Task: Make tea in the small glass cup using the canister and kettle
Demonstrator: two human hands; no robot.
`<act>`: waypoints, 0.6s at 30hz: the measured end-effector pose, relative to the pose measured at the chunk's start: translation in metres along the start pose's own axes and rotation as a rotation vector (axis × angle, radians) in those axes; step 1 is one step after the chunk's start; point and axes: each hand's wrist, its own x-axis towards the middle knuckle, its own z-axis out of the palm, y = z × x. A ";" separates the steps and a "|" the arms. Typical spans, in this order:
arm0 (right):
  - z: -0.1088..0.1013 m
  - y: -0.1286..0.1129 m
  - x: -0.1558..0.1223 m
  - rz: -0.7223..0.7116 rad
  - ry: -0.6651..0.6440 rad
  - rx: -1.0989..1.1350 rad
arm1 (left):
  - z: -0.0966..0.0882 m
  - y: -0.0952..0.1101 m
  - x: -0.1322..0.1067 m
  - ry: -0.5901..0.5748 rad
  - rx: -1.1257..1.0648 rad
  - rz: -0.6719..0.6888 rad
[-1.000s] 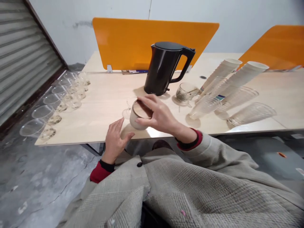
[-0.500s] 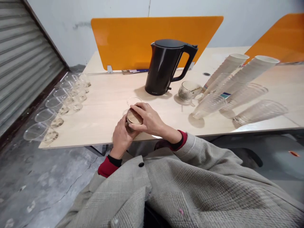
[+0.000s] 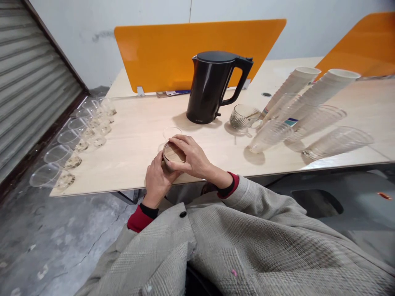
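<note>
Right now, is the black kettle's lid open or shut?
Shut. The kettle stands upright on the table with its flat lid sitting flush on the rim.

The pale wood-grain laminate desk (image 3: 138, 135) looks smooth with a faint sheen. The black plastic kettle (image 3: 212, 86) is glossy. The clear ribbed plastic cups (image 3: 268, 137) shine; the white stacked paper cups (image 3: 317, 92) look matt. The grey checked woollen coat sleeve (image 3: 262, 205) is rough cloth.

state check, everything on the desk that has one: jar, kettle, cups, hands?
jar: upright, wooden lid on, held in both hands
left hand: wrapped around jar side
right hand: fingers on lid rim
kettle: upright, lid shut
glass mug: upright, contents unclear
paper cup stacks: nested
clear cups: upright, in rows
</note>
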 end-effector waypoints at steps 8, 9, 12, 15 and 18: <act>-0.001 0.001 0.002 -0.007 -0.018 0.010 | 0.000 0.000 0.000 -0.015 0.019 -0.042; -0.002 0.001 0.003 -0.003 -0.024 0.012 | 0.000 0.001 0.000 -0.010 0.027 -0.044; -0.005 0.001 0.005 0.016 -0.037 0.029 | 0.002 0.001 0.000 0.002 0.054 -0.057; -0.007 -0.002 0.008 0.026 -0.027 0.090 | 0.004 0.000 0.000 0.002 0.069 -0.095; -0.011 -0.007 0.010 0.038 0.017 0.143 | 0.004 0.000 0.000 0.010 0.074 -0.110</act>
